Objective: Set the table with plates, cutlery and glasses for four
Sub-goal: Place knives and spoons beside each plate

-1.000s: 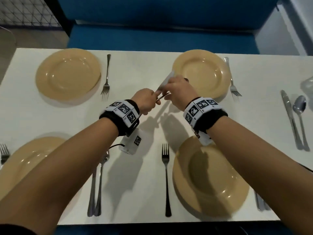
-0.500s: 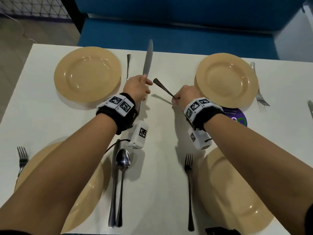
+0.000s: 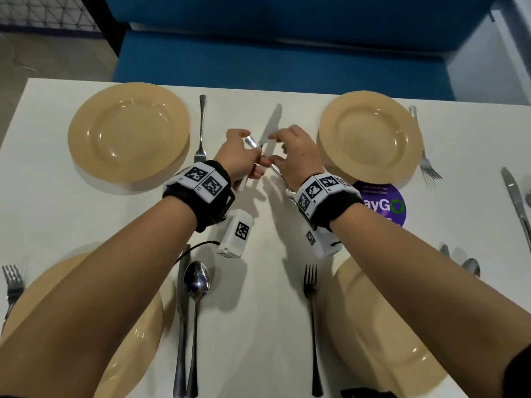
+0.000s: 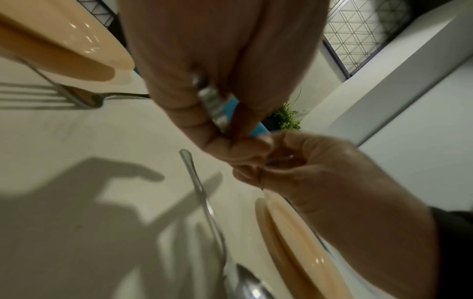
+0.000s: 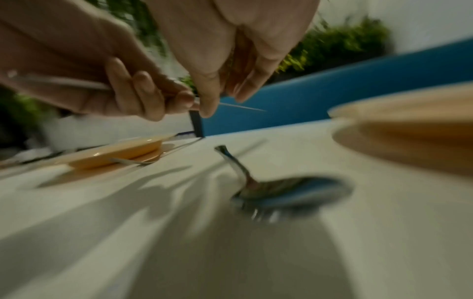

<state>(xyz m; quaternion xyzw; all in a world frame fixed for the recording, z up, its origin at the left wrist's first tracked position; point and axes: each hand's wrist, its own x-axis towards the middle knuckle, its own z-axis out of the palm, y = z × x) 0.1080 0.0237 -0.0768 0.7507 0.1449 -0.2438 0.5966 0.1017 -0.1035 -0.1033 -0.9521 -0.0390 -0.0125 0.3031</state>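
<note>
Here the left hand [image 3: 242,156] grips the handle of a knife [image 3: 270,128], blade raised and pointing toward the far edge of the table [image 3: 51,214]. The right hand [image 3: 293,156] has thumb and fingertips closing on the blade near the handle; whether it has a firm pinch cannot be told. A spoon [image 5: 281,192] lies on the table below the right wrist, between the two far plates.

Risks, as judged: with both hands on one knife, a badly timed release could drop it onto the table or onto the spoon beneath, knocking that out of line. A pinch on the blade itself could slip.

Surroundings: the far left plate [image 3: 129,133] has a fork [image 3: 201,124] just beside it; the far right plate [image 3: 370,136] has a fork [image 3: 425,156] on its right. The gap between these plates is narrow, so the knife must settle without touching either rim. Near plates carry cutlery too. A purple sticker [image 3: 382,202] sits by the far right plate. No glasses are visible.
</note>
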